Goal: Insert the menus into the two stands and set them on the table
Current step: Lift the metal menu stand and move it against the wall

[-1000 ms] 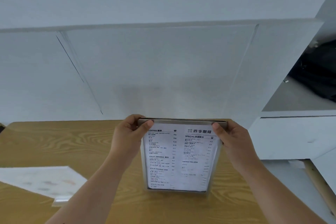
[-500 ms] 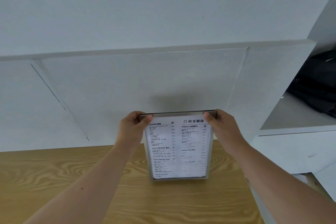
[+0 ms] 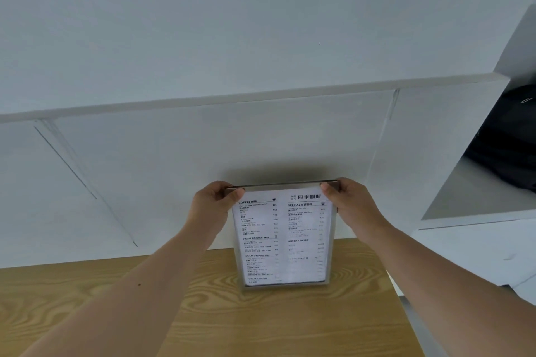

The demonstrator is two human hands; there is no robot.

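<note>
A clear upright menu stand (image 3: 282, 240) holds a white printed menu sheet with black text. It stands near the far edge of the wooden table (image 3: 261, 322), close to the white wall panel. My left hand (image 3: 213, 206) grips its top left corner. My right hand (image 3: 352, 203) grips its top right corner. Both thumbs press on the front face. The stand's bottom edge is at the tabletop; I cannot tell whether it rests on it. The second stand and menu are out of view.
A white wall panel (image 3: 203, 177) with a ledge rises right behind the table. At the right is an open white shelf (image 3: 475, 200) with a black bag (image 3: 510, 142) inside. The table's right edge (image 3: 412, 324) runs close to the stand.
The stand, held in both hands, has moved away from me toward the wall. My view has tilted up, so the second menu sheet at the left has left the frame.
</note>
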